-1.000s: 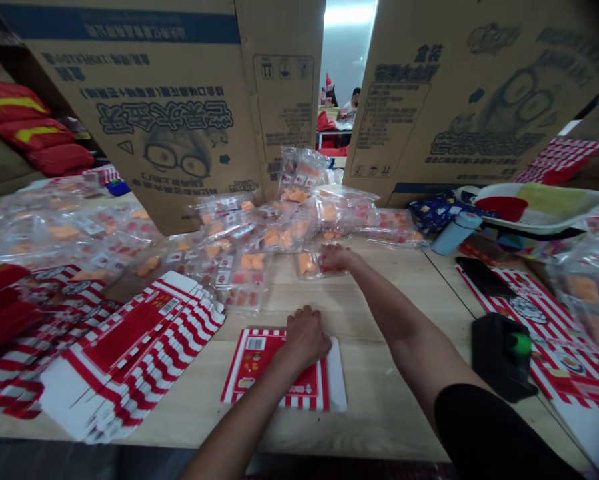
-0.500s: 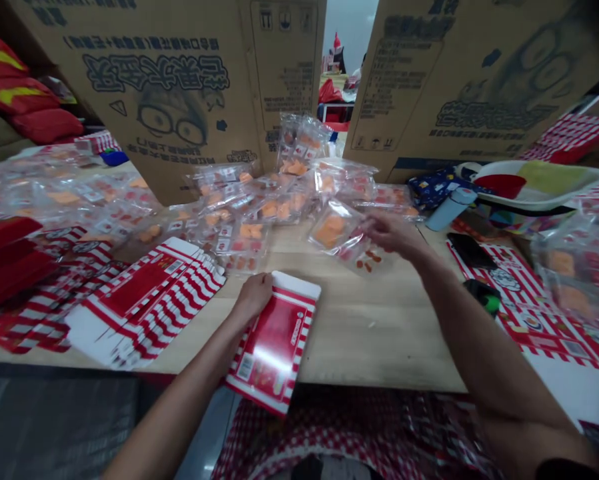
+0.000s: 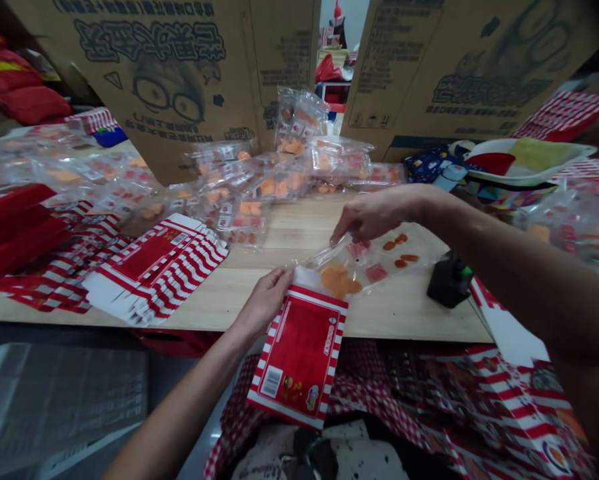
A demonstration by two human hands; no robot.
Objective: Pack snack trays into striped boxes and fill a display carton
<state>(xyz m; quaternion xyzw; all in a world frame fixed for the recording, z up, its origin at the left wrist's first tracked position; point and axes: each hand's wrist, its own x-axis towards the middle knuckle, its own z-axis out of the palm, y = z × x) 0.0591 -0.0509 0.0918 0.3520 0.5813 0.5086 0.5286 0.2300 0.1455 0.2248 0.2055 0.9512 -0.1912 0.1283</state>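
My left hand [image 3: 268, 300] grips the upper left edge of a red and white striped cardboard box [image 3: 299, 353], which hangs tilted over the table's front edge. Between the fingers of my right hand [image 3: 362, 217] is a clear plastic packet [image 3: 379, 270] with orange, pink and brown pieces inside. Its orange end is at the top opening of the box; how much of it is inside I cannot tell. A fanned stack of flat striped boxes [image 3: 162, 267] lies to the left of my left hand.
Many clear packets [image 3: 249, 217] are heaped at the back, before large brown cartons [image 3: 179, 73]. A black object with a green part [image 3: 449, 279] stands on the right. Behind it are a white tray [image 3: 534, 163] and a light blue bottle [image 3: 450, 175]. Red items [image 3: 19, 227] lie far left.
My right hand has lifted the packet from the table and brought it to the box opening. The box in my left hand is slightly farther right. The view has tilted down.
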